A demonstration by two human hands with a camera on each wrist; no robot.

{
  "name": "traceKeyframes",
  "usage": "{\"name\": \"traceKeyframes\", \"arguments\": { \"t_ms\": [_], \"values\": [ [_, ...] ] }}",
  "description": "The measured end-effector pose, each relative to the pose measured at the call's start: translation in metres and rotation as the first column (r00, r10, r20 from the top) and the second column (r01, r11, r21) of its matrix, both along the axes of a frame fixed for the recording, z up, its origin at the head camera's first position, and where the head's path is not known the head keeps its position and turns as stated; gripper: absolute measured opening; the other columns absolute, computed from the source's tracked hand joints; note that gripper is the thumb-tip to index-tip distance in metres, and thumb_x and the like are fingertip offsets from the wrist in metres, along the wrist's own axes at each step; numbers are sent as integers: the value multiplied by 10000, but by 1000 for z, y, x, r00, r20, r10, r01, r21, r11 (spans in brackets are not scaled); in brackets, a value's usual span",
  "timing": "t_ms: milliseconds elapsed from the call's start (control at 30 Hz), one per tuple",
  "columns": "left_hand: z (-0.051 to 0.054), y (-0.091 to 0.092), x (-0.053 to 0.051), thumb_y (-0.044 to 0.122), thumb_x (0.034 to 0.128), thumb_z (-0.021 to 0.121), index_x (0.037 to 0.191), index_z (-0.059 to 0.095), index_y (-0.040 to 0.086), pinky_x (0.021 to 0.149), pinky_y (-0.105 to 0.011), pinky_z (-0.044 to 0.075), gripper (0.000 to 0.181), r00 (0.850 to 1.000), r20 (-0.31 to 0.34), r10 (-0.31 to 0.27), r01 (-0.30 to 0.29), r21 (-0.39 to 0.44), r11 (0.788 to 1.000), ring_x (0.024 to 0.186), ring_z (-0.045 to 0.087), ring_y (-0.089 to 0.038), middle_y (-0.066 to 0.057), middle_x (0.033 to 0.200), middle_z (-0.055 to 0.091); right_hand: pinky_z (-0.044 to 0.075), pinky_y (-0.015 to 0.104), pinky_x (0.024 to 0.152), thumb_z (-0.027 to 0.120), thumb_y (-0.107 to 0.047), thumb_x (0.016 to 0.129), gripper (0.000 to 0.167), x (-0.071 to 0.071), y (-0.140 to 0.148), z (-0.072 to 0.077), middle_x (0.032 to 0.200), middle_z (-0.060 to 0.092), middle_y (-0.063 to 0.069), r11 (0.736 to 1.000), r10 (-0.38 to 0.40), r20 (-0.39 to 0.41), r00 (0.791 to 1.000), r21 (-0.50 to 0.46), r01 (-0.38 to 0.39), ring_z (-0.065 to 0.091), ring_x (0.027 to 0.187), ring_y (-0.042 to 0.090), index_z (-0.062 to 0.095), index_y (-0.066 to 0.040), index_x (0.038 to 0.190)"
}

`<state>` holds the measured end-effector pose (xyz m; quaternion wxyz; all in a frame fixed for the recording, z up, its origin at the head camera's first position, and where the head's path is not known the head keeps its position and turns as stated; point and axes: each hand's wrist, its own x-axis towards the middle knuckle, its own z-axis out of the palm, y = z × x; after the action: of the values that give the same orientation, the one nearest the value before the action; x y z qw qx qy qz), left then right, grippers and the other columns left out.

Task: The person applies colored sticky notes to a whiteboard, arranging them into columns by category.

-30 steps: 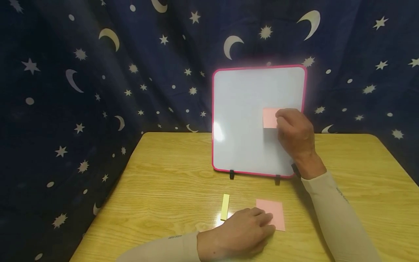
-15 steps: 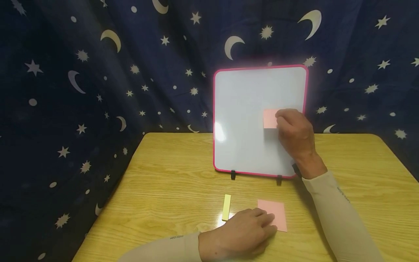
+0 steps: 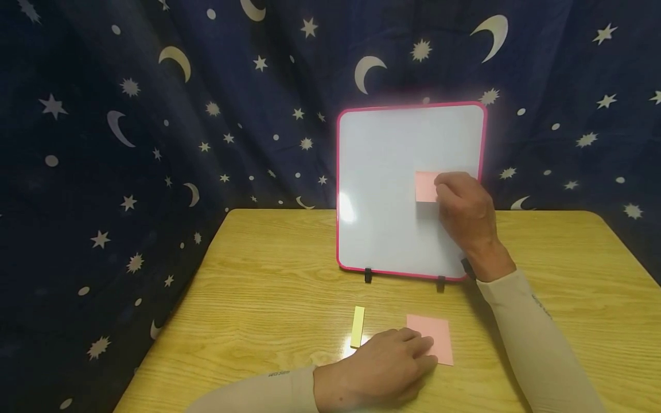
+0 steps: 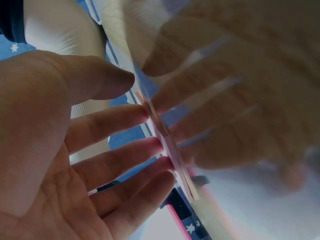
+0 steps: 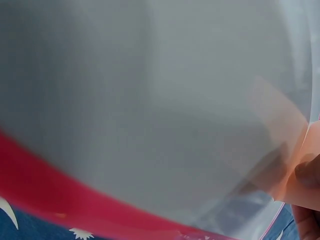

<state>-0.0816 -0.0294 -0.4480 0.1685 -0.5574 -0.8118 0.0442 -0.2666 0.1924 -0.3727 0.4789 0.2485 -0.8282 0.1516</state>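
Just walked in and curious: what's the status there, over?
Right hand pinching pink note at whiteboard. Left hand touching pink pad. Yellow strip nearby, not blocking.

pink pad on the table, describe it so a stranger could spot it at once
On the wooden table, look in front of the whiteboard, toward the viewer. The pink pad is the square partly covered by the left hand. It lies flat, unlike the pink note held up in the right hand, and is far wider than the yellow strip.
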Motion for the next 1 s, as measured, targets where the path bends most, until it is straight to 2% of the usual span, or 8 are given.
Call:
{"name": "traceKeyframes", "arguments": {
  "t_ms": [367,700,1000],
  "values": [
    [-1,1,1,319,922,666,885,566,239,721,-183,434,134,1000,17,12,-12,-7,1000,792,470,-86,94,870,430,604,506,868,555,160,931,139,-2,0,-2,995,694,216,1000,12,-5,1000,-3,-12,675,932,395,627,44,911],
    [-2,1,0,315,920,665,889,566,236,697,-184,418,130,1000,12,8,-8,-1,1000,792,468,-87,90,865,423,606,502,898,551,135,953,118,0,3,0,1028,690,232,999,-4,7,1000,53,3,672,958,399,630,52,925],
    [-1,1,-1,316,923,665,889,568,234,683,-190,406,131,1000,1,3,-3,10,1000,789,473,-88,87,865,422,598,517,870,538,175,929,151,-2,0,-3,1016,691,227,999,36,-39,999,-25,-37,665,942,405,623,50,921]
  ]
}}
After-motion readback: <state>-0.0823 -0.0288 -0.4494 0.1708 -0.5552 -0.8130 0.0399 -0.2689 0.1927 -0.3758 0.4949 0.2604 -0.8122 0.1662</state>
